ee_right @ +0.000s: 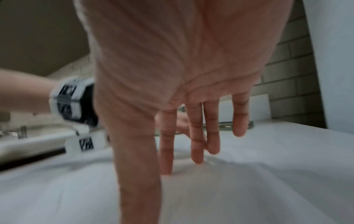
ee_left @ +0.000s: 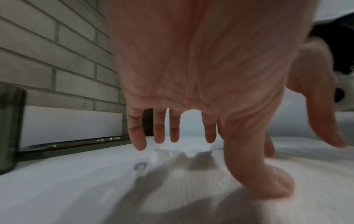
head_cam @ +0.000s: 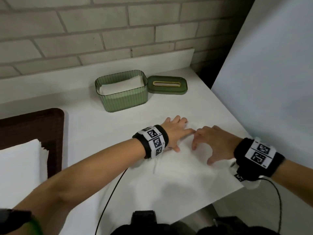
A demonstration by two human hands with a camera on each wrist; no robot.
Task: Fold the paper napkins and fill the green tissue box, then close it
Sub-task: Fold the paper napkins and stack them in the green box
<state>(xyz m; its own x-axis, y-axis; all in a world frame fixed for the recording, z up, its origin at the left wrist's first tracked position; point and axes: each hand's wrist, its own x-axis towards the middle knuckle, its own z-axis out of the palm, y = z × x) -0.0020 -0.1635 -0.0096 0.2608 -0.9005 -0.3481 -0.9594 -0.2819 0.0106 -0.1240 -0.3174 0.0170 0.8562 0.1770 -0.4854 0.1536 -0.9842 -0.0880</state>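
A white paper napkin [head_cam: 183, 168] lies flat on the white table near its right front corner. My left hand [head_cam: 177, 133] rests on its far left part with fingers straight and spread, thumb [ee_left: 268, 178] pressing the paper [ee_left: 172, 189]. My right hand [head_cam: 213, 141] is beside it, fingers spread and arched, fingertips [ee_right: 166, 169] touching the napkin [ee_right: 249, 189]. Behind them stands the green ribbed tissue box [head_cam: 122, 92], open, with folded white napkins [head_cam: 122, 86] inside. Its green lid [head_cam: 167, 85] with a gold-rimmed slot lies flat to the right of the box.
A dark brown tray [head_cam: 54, 131] at the left holds a stack of white napkins [head_cam: 18, 168]. A brick wall [head_cam: 101, 34] runs behind the table [head_cam: 94, 133]. A white panel [head_cam: 271, 82] stands at the right. The table's right edge is close to my right wrist.
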